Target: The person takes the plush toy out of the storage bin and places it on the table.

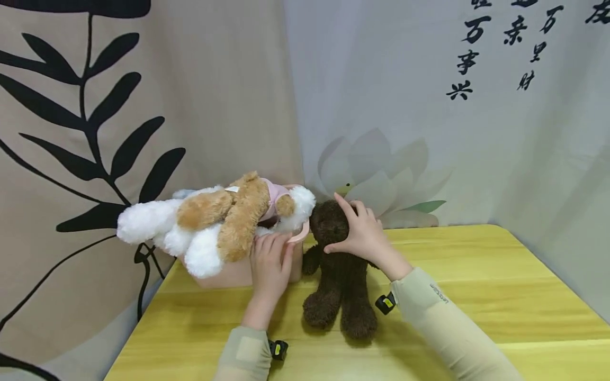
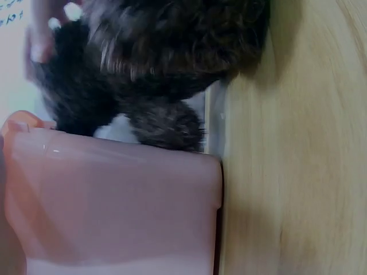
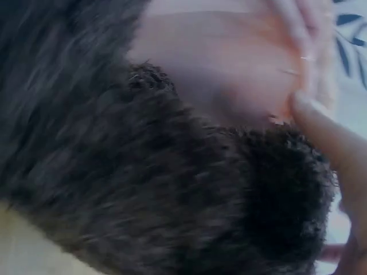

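Note:
A dark brown plush toy (image 1: 340, 275), its head upright and legs toward me, is at the middle of the table. My right hand (image 1: 359, 235) grips its head, thumb on one side and fingers on the other. Left of it stands a pink plastic bin (image 2: 120, 200), mostly covered in the head view. At the bin's near rim, my left hand (image 1: 270, 264) holds on, fingers over the edge. A brown and white plush toy (image 1: 248, 217) in a pink garment lies across the bin's top. Brown fur and the right thumb (image 3: 332, 143) show close up in the right wrist view.
White plush parts (image 1: 147, 219) overhang the bin on the left. The yellow wooden table (image 1: 457, 275) meets a printed curtain (image 1: 229, 95) at the back. Black wrist devices (image 1: 385, 302) sit at both sleeves.

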Demonstrator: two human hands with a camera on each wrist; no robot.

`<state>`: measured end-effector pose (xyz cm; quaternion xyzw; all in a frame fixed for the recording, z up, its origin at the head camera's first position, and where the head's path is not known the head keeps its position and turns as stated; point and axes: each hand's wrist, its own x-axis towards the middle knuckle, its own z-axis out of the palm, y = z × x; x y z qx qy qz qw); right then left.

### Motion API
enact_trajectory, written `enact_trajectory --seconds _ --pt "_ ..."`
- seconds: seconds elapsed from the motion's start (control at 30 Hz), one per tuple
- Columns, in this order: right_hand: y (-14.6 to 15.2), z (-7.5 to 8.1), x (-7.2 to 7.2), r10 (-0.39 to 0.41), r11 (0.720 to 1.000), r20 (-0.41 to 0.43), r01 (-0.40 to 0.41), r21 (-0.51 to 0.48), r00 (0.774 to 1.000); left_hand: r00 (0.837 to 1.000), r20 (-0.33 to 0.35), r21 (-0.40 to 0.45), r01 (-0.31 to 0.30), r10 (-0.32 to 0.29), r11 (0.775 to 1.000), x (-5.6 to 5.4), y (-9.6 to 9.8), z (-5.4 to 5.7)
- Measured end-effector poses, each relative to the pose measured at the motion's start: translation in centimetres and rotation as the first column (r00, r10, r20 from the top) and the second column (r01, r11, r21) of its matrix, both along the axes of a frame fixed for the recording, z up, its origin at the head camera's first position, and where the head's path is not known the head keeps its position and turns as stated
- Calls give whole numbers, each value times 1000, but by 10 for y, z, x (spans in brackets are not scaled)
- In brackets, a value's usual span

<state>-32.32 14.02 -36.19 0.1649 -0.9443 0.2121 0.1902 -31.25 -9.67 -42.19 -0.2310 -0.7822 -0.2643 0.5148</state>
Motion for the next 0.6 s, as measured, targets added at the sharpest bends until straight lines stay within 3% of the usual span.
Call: enact_trajectory --seconds 0.1,0.27,0.47,0.6 --pt "-6 -10 -8 -61 997 10 61 46 998 1000 -9 -1 2 -2 1000 1 0 -1" --pt "-9 -17 -16 -107 992 -120 114 57 987 1000 -9 -5 9 -9 1000 -1 2 1" --pt "-1 -21 -17 -16 979 -231 63 195 973 1000 5 -5 -1 1 1000 -1 2 -1" --pt "4 -19 -18 25 975 -198 20 222 980 999 31 -8 -12 12 1000 0 0 -3"
